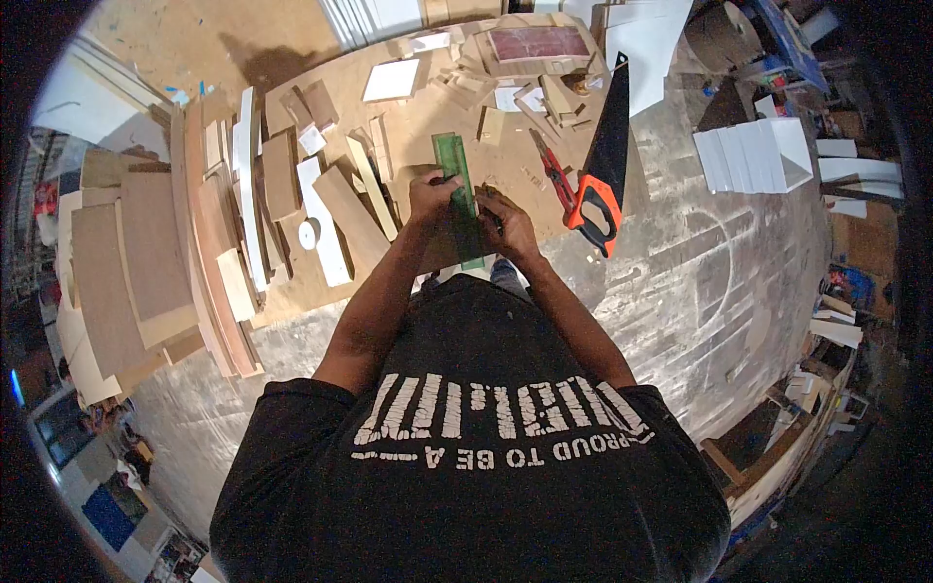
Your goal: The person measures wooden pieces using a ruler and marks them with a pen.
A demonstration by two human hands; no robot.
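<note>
A long green strip, like a ruler (448, 154), lies across a brown board (437, 252) at the near edge of the wooden work surface. My left hand (433, 196) presses on the strip from the left, fingers closed on it. On the strip's right side is my right hand (506, 225), its fingers bent together around something small and dark that I cannot make out. To the right lie a red cutter (556, 175) and a handsaw (602, 185) with an orange and black handle.
Wood strips and offcuts (352, 209) lie left of my hands, beside a white strip (326, 228). Long boards (160, 253) are stacked at the far left. White panels (753, 158) rest on the floor at the right. More scraps (559, 97) are at the back.
</note>
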